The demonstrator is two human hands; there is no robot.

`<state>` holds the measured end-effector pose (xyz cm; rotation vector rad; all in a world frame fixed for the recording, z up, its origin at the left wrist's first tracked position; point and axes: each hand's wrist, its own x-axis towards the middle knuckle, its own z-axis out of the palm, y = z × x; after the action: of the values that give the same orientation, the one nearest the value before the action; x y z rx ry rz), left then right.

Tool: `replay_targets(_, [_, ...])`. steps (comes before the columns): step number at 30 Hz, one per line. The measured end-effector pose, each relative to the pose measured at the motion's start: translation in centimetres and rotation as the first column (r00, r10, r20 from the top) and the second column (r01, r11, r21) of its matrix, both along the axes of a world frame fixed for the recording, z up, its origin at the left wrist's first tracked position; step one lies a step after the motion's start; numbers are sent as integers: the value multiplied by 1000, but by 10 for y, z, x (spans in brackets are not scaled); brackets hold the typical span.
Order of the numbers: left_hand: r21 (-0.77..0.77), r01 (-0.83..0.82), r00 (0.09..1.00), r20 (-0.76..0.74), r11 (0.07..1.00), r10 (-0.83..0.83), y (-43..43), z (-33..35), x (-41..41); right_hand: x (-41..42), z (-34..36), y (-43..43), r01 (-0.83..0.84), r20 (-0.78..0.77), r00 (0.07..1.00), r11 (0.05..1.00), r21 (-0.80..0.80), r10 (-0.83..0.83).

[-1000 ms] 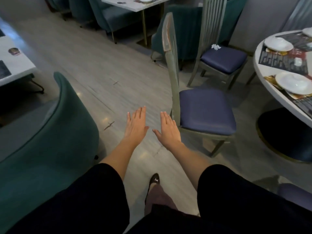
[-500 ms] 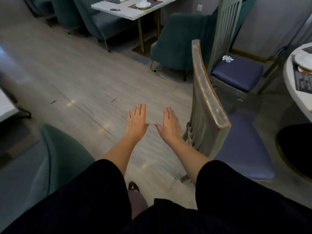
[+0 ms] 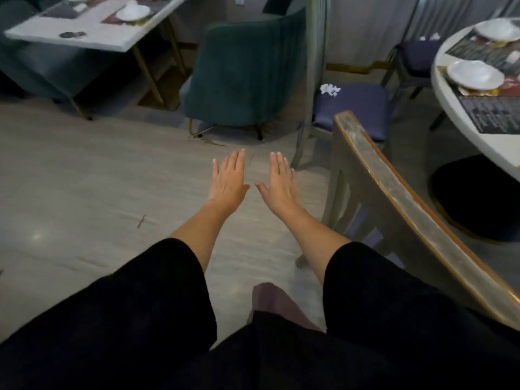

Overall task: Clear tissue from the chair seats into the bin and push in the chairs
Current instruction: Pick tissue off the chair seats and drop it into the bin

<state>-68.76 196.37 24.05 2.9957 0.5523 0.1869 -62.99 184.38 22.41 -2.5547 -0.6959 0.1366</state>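
Illumination is dim, diffuse and indoor. The floor (image 3: 84, 178) carries a small pale glare spot at the left and only soft, weak shadows. Deep shadow fills the space under the round table (image 3: 445, 100), and the black sleeves (image 3: 126, 319) show no detail. The white plates (image 3: 475, 74) are the brightest areas. The rectangular table (image 3: 92, 38) at upper left is smeared by motion blur. The left hand (image 3: 229, 180) and right hand (image 3: 281, 182) are comparatively sharp. Wide-angle distortion bows the near chair back (image 3: 394, 192) at the right edge. The tissue (image 3: 329, 89) renders as a soft white patch.
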Motion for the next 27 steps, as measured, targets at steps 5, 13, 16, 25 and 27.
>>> replay_targets(5, [-36,120,993,9,992,-120,51,-8,107,90,-6,51,110,37,993,994,-21,-109])
replay_targets(13, [-19,271,962,38,962,-270,118,12,278,242,-4,111,284,25,959,958,-20,-284])
replay_targets(16, [-20,349,937,29,937,-348,126,10,332,287,1,119,332,24,943,943,-35,-331])
replay_targets(25, [-61,685,727,108,726,-678,103,7,512,440,12,102,574,61,818,818,-19,-573])
replay_targets(27, [-48,722,689,140,690,-711,94,10,548,467,16,97,612,84,790,791,-28,-608])
